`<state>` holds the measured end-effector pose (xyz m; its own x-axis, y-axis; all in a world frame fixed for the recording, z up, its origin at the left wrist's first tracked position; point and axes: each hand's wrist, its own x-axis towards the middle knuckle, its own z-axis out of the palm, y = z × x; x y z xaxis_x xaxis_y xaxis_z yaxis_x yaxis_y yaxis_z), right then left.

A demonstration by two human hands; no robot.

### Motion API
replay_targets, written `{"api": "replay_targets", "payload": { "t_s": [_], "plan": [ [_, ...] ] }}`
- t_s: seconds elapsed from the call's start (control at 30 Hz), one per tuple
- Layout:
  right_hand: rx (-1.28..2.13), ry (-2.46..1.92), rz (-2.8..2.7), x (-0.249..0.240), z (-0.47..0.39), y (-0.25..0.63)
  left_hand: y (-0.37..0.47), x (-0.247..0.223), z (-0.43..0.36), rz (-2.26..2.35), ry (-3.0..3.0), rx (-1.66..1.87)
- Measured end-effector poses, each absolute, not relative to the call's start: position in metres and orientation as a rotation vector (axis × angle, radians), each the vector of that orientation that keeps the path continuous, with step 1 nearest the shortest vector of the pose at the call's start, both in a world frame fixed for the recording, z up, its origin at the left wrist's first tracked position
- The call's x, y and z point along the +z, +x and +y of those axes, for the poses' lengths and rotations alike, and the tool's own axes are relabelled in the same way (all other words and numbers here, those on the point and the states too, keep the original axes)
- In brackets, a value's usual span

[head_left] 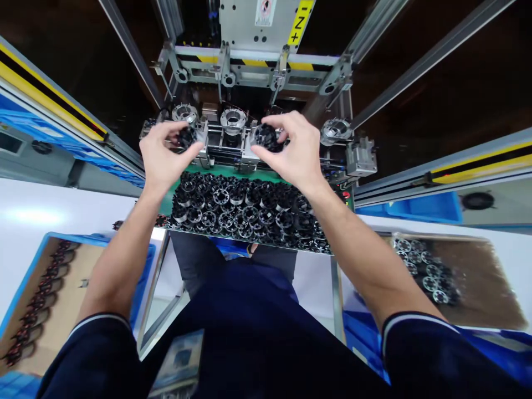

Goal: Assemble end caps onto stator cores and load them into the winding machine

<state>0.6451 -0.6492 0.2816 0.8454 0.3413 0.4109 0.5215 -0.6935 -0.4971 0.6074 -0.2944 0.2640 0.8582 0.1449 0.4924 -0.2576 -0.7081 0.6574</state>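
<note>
L hand (163, 158) – fingertips pinching black slotted ring (185, 138); R hand (301, 148) – fingertips pinching 2nd ring (265, 137). Both nr far edge, green worktop (167, 200); ring heap (245, 213) to near edge.

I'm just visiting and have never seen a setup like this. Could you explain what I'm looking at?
No robot here, just a person working bare-handed. The one picture comes from a camera worn on the head, looking forward and down.

The left hand holds a small dark part, and the right hand holds another dark part. Beyond them stands a metal machine with silver ring-shaped fittings.

Nearer the body, many black parts lie heaped on a green surface. To the left is a blue-edged tray with a row of dark pieces; to the right, a brown tray holds rings. What the machine does, I can't tell.
</note>
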Motion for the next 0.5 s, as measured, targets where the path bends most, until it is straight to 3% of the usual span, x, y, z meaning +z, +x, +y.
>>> {"api": "replay_targets", "payload": {
  "t_s": [0.23, 0.5],
  "plan": [
    [-0.097, -2.514, -0.398, 0.223, -0.622, 0.699, 0.7, 0.2, -0.293, 0.023, 2.493, 0.523],
    [-0.039, -2.429, -0.366, 0.219, -0.629, 0.696, 0.683, 0.213, -0.292, 0.048, 2.359, 0.396]
  ]
}}
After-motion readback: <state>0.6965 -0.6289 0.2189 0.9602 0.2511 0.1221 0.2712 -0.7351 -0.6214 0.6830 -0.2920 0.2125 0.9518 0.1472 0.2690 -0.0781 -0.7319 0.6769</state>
